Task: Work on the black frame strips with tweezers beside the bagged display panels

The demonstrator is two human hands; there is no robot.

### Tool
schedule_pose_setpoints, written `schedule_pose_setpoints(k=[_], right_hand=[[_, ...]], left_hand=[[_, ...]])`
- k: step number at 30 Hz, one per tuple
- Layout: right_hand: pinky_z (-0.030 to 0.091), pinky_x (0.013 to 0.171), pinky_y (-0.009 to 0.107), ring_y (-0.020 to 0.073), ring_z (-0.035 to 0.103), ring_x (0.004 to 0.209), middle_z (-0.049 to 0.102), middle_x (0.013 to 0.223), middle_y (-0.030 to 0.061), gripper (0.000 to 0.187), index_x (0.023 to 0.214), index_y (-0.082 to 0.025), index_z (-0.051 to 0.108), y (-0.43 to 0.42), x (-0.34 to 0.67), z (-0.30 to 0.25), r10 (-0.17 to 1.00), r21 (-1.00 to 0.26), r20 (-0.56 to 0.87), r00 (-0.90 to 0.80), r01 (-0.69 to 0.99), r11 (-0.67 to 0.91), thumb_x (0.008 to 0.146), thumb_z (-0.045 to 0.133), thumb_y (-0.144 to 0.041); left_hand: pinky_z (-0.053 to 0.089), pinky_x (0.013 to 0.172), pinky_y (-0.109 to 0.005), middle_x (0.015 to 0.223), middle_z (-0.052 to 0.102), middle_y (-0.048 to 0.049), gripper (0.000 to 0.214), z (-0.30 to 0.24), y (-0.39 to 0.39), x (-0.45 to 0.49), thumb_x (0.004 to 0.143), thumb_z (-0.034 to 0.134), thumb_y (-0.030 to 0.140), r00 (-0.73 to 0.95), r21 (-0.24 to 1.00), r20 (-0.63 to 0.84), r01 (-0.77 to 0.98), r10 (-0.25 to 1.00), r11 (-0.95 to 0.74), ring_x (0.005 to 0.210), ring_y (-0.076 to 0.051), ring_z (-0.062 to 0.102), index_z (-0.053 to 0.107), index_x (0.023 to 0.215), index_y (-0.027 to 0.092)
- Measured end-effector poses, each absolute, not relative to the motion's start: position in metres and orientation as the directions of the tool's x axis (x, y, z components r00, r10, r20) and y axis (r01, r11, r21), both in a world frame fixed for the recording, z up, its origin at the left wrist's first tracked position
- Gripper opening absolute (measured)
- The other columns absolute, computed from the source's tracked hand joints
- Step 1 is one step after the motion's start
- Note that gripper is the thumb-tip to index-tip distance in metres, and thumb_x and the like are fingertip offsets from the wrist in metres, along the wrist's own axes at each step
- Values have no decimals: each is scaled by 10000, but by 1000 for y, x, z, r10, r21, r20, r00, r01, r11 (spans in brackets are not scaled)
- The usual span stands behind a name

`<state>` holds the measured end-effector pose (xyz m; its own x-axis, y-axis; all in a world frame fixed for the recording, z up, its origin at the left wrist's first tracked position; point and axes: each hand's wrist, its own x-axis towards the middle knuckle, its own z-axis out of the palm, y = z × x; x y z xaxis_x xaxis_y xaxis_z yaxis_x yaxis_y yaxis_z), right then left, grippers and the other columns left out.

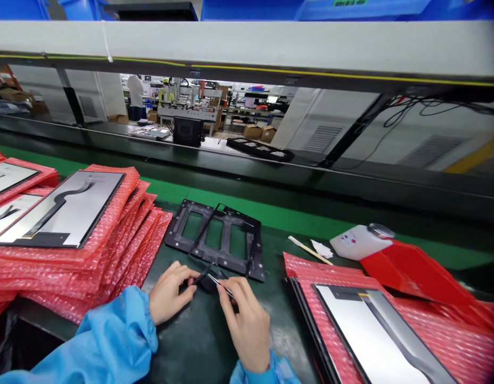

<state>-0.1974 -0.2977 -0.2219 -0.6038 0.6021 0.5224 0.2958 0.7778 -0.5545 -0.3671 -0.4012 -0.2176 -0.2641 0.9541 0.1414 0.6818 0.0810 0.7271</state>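
My right hand (247, 320) grips a pair of metal tweezers (215, 279), with the tips pointing left at a small black piece (207, 284). Thumb and fingers of my left hand (172, 292) are closed on the left end of that dark piece; its exact shape is partly hidden by the fingers. Just beyond both hands lies a black fixture plate (177, 239) with several rectangular openings. A thin black frame (202, 230) rests at a slant over the plate, its near edge reaching toward my fingers.
Display panels (90, 200) lie on stacked red bubble-wrap bags (122, 250) at left. Another panel (362, 325) tops a pile at right. Behind it are a white bottle (358, 242), a wooden stick (310, 250) and a white scrap (322, 249). A shelf (247, 45) crosses overhead.
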Motion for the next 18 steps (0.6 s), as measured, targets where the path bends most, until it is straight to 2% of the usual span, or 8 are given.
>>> schedule_pose_setpoints(k=[5,10,18], right_hand=[[471,607,214,147,647,822,630,935,33,165,939,-216,618,-298,-197,-227,563,-505,541,-625,293,812,957,476,-298],[489,702,242,155,647,851,638,926,29,170,940,-217,617,-302,-201,-224,536,-490,554,-637,271,828,960,461,-281],[509,747,275,175,639,882,641,939,39,168,931,-216,619,-302,-204,-226,519,-499,557,-648,238,833,954,467,-286]], left_hand=[[385,745,-298,805,581,-13,287,-215,-402,-365,809,505,146,-294,758,168,649,941,67,818,-193,487,635,1053,226],[400,685,-271,781,560,-4,267,-221,-401,-366,806,507,166,-322,789,130,606,938,99,723,-161,504,646,1028,217],[413,617,-227,792,545,3,327,-225,-400,-365,810,500,157,-341,856,97,509,935,97,663,-124,530,637,1103,205]])
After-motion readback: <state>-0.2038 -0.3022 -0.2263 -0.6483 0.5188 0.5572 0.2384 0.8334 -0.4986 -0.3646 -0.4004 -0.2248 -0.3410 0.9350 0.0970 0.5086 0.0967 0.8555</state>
